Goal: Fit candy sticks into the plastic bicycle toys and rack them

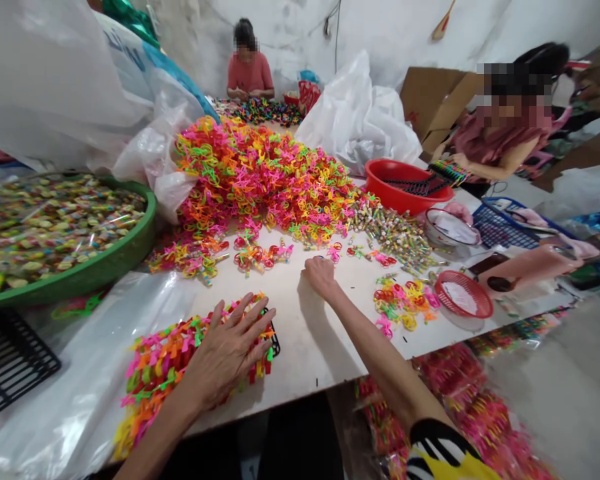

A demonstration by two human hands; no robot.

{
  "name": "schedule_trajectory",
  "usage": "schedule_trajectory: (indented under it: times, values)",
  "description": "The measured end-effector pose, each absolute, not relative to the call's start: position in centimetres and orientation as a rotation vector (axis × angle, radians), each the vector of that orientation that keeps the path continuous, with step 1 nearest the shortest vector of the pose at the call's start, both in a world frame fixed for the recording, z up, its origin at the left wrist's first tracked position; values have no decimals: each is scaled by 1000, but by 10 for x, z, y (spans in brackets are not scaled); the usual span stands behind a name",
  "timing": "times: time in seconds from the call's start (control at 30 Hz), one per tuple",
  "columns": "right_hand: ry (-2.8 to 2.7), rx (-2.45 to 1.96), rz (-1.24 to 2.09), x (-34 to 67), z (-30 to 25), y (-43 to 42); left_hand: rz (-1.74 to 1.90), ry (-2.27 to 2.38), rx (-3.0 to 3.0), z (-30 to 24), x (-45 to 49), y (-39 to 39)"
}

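Observation:
My left hand (235, 347) lies flat with fingers spread on top of rows of small bright plastic pieces (153, 367). These pieces are packed side by side, and a black rack (275, 333) shows at their right end. Out over the white table, my right hand (320, 275) is closed, its fingers curled away from the camera. Whatever it may hold is hidden. Just beyond it are a pink plastic piece (334, 252) and the front of a large heap of multicoloured plastic pieces (265, 180). A small loose cluster of pieces (405, 300) lies to its right.
A green tub (150, 220) of small wrapped items stands at left, near a black basket (15, 363). At right are a red basin (405, 187), a pink basket (463, 293) and small tubes (390, 233). Two people work across the table. Bagged pieces (475, 407) lie below its edge.

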State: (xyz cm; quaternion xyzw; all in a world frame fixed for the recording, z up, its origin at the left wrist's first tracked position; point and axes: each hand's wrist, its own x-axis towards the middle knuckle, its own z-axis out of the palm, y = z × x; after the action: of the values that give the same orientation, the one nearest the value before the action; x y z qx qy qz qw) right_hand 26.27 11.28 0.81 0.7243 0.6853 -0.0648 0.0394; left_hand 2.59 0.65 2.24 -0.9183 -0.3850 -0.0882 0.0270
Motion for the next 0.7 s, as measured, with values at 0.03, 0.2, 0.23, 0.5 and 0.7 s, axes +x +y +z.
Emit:
schedule_trajectory:
  times: [0.03,0.2,0.23,0.5,0.7]
  values:
    - [2102,2212,-185,260,5,108,-279,-1183,-2833,22,26,7]
    - [2105,2203,-145,271,-10,71,-315,-1190,-2826,23,27,6]
    - [2095,2209,-144,275,-11,68,-325,-1193,-2827,24,28,6]
    - [2229,2082,-242,269,-10,86,-262,-1187,-2824,25,28,5]
    - [2420,2238,-577,258,-16,75,-194,-1187,-2821,26,28,6]
